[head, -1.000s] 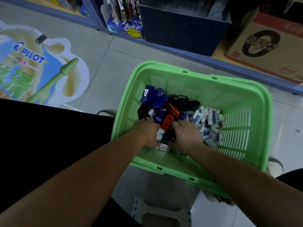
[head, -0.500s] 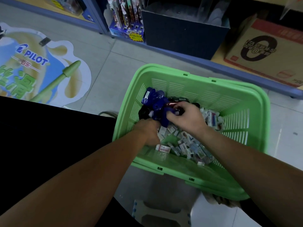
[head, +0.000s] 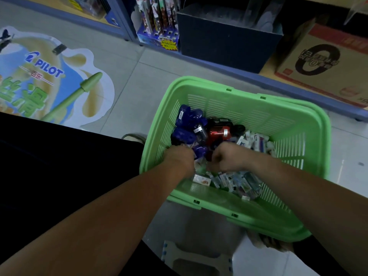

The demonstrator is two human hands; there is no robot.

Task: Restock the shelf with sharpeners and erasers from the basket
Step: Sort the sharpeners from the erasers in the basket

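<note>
A green plastic basket (head: 298,124) stands on the floor in front of me. It holds blue sharpeners (head: 189,120), a red sharpener (head: 218,134) and black ones at the back left, and several small wrapped erasers (head: 235,182) along the right and front. Both my hands are down in the pile, close together. My left hand (head: 180,158) curls its fingers onto a blue sharpener (head: 200,150) lying between the hands. My right hand (head: 227,156) is curled like a fist over the pile just beside it. Whatever its fingers hold is hidden.
The bottom shelf runs across the back, with a dark box (head: 229,40), a brown carton (head: 326,62) and a pen display (head: 159,22). A floor sticker (head: 45,76) lies to the left. A small step stool (head: 195,257) sits under me, and my dark-clothed leg (head: 59,166) is at the left.
My right hand drew back from the blue sharpeners at the rear of the basket to a spot beside my left hand. The left hand stayed put. The red sharpener now shows.
</note>
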